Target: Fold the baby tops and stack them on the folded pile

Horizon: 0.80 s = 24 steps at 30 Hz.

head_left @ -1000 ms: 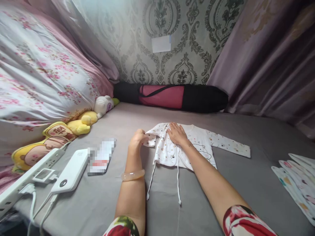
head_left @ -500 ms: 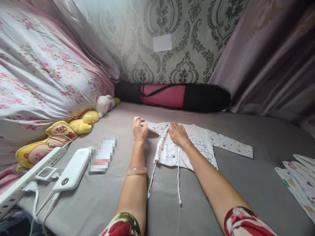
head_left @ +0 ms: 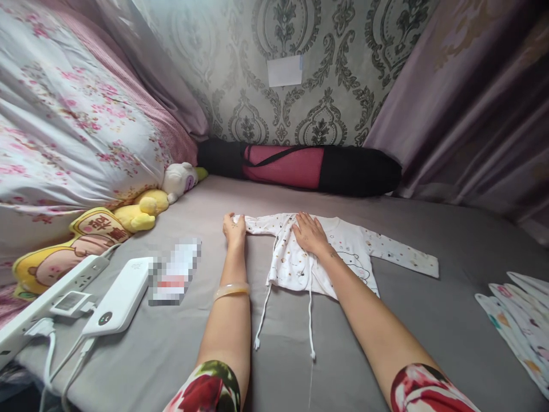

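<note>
A white baby shirt with small printed dots and a bear outline lies spread on the grey sheet. Two thin white tie strings trail from its lower edge toward me. My left hand grips the cuff end of the left sleeve, fingers curled round it. Flat on the upper chest of the shirt rests my right hand, its fingers stretched out and pressing the cloth. The other sleeve lies straight out to the right, touched by neither hand.
Left of me are a power strip, a white power bank with cables, and plush toys. A black and pink long bag lies along the wall. Folded printed cloths sit at the right edge.
My left hand has moved slightly left and lower with the cuff, and the sleeve is now stretched out straighter. My right hand has stayed on the shirt's chest.
</note>
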Each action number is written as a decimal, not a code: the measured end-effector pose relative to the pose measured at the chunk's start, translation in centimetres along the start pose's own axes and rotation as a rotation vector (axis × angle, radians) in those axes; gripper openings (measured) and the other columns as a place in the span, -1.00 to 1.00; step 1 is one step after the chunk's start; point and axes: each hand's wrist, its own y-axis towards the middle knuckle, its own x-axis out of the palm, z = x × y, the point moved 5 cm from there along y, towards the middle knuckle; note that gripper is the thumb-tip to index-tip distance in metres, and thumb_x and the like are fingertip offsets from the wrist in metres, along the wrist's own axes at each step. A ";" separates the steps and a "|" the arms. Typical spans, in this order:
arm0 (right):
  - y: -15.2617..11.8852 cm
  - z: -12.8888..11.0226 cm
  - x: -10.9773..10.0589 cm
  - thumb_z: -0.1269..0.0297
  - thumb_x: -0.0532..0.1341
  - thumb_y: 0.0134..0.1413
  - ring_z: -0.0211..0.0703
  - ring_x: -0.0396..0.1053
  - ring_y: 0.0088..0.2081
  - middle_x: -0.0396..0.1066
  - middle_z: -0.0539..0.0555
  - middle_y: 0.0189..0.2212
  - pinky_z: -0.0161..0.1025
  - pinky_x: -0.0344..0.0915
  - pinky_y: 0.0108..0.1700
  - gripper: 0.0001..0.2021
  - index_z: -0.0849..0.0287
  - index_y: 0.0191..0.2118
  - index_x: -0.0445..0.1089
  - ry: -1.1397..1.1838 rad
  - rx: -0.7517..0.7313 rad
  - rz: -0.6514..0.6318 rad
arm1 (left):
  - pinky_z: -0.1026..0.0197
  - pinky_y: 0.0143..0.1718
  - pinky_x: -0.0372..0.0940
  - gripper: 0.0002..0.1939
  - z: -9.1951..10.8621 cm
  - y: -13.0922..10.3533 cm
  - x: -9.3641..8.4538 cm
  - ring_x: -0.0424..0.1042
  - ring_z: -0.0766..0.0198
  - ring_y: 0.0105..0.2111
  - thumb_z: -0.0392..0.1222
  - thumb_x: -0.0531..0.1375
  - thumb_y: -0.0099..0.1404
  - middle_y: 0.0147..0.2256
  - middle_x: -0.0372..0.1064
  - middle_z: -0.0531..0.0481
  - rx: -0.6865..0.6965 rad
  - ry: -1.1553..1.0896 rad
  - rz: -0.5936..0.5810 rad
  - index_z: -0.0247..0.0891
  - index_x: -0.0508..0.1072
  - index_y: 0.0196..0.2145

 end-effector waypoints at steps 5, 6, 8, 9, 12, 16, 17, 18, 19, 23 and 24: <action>0.0 0.0 0.2 0.14 -0.21 0.36 -0.07 -0.22 0.40 -0.12 0.17 0.39 -0.01 -0.32 0.38 -0.41 0.34 0.37 -0.01 0.016 -0.007 0.006 | 0.20 0.05 0.29 -0.63 -0.1 0.7 0.1 0.49 0.21 -0.11 -0.46 0.03 0.19 -0.21 0.54 -0.04 0.083 -0.098 0.004 -0.27 0.56 -0.19; 0.0 0.0 0.3 0.14 -0.20 0.36 -0.07 -0.23 0.40 -0.13 0.17 0.39 0.00 -0.33 0.38 -0.42 0.34 0.37 -0.01 0.023 -0.007 0.002 | 0.20 0.08 0.26 -0.60 0.1 0.6 -0.1 0.47 0.20 -0.08 -0.49 0.02 0.18 -0.18 0.54 -0.04 0.094 -0.055 0.018 -0.27 0.57 -0.18; 0.2 0.2 0.2 0.15 -0.16 0.35 -0.06 -0.23 0.40 -0.13 0.18 0.40 0.00 -0.33 0.38 -0.43 0.34 0.36 0.01 0.052 -0.013 0.002 | 0.18 0.11 0.23 -0.56 0.6 0.2 -0.3 0.44 0.15 -0.02 -0.52 0.04 0.16 -0.12 0.52 -0.07 0.098 0.076 0.002 -0.27 0.56 -0.13; 0.4 0.4 0.0 0.16 -0.13 0.34 -0.07 -0.20 0.40 -0.12 0.19 0.39 -0.03 -0.30 0.38 -0.43 0.34 0.35 0.02 0.080 -0.013 0.006 | 0.16 0.11 0.22 -0.55 0.9 -0.1 -0.2 0.41 0.11 0.01 -0.53 0.05 0.15 -0.08 0.50 -0.10 0.096 0.149 -0.023 -0.27 0.56 -0.10; 0.9 1.8 -1.4 0.27 -0.08 0.31 -0.17 0.06 0.31 0.09 0.20 0.33 -0.23 -0.02 0.29 -0.48 0.32 0.32 0.09 0.212 0.078 0.050 | 0.09 0.11 0.21 -0.56 1.7 -1.1 -0.1 0.30 -0.02 0.11 -0.48 0.08 0.19 0.05 0.39 -0.21 0.097 0.329 -0.076 -0.28 0.52 -0.02; 0.9 3.8 -3.7 0.27 -0.08 0.31 -0.06 0.37 0.09 0.44 0.19 0.05 -0.22 0.25 0.05 -0.59 0.20 0.11 0.36 0.217 0.311 0.089 | 0.05 0.10 0.19 -0.59 2.2 -1.7 0.0 0.23 -0.07 0.13 -0.39 0.04 0.28 0.08 0.32 -0.27 0.084 0.413 -0.100 -0.27 0.50 0.03; 0.8 3.8 -3.9 0.21 -0.05 0.30 0.00 0.39 0.05 0.48 0.20 -0.02 -0.18 0.27 0.01 -0.62 0.17 0.03 0.42 0.180 0.344 0.061 | 0.05 0.10 0.19 -0.59 2.1 -1.7 0.0 0.24 -0.07 0.13 -0.37 0.02 0.30 0.06 0.32 -0.27 0.079 0.417 -0.110 -0.27 0.50 0.03; 0.7 3.7 -4.0 0.15 -0.01 0.28 0.06 0.41 0.02 0.50 0.21 -0.07 -0.15 0.28 -0.03 -0.64 0.16 -0.05 0.45 0.141 0.364 0.025 | 0.06 0.09 0.19 -0.59 2.1 -1.6 0.0 0.24 -0.06 0.12 -0.36 0.01 0.31 0.05 0.33 -0.27 0.075 0.419 -0.116 -0.26 0.50 0.02; 0.5 3.4 -3.9 0.10 0.02 0.27 0.09 0.42 -0.01 0.51 0.22 -0.11 -0.13 0.28 -0.05 -0.64 0.16 -0.09 0.47 0.104 0.371 -0.006 | 0.06 0.09 0.19 -0.59 2.0 -1.6 0.0 0.25 -0.05 0.11 -0.35 0.01 0.32 0.04 0.34 -0.25 0.074 0.420 -0.119 -0.25 0.50 0.02; 0.2 1.3 -3.3 0.09 0.08 0.24 0.11 0.38 0.03 0.47 0.27 -0.07 -0.12 0.24 0.00 -0.66 0.23 -0.11 0.44 -0.021 0.297 -0.018 | 0.09 0.05 0.22 -0.57 1.8 -1.4 -0.1 0.27 0.00 0.08 -0.40 0.01 0.29 0.04 0.37 -0.18 0.089 0.428 -0.126 -0.21 0.49 0.02; 0.1 0.8 -3.2 0.12 0.08 0.25 0.10 0.36 0.05 0.46 0.28 -0.05 -0.13 0.23 0.02 -0.67 0.24 -0.11 0.43 -0.044 0.273 -0.012 | 0.09 0.05 0.22 -0.56 1.8 -1.4 0.0 0.27 0.00 0.08 -0.41 0.01 0.28 0.05 0.36 -0.17 0.094 0.434 -0.132 -0.20 0.48 0.03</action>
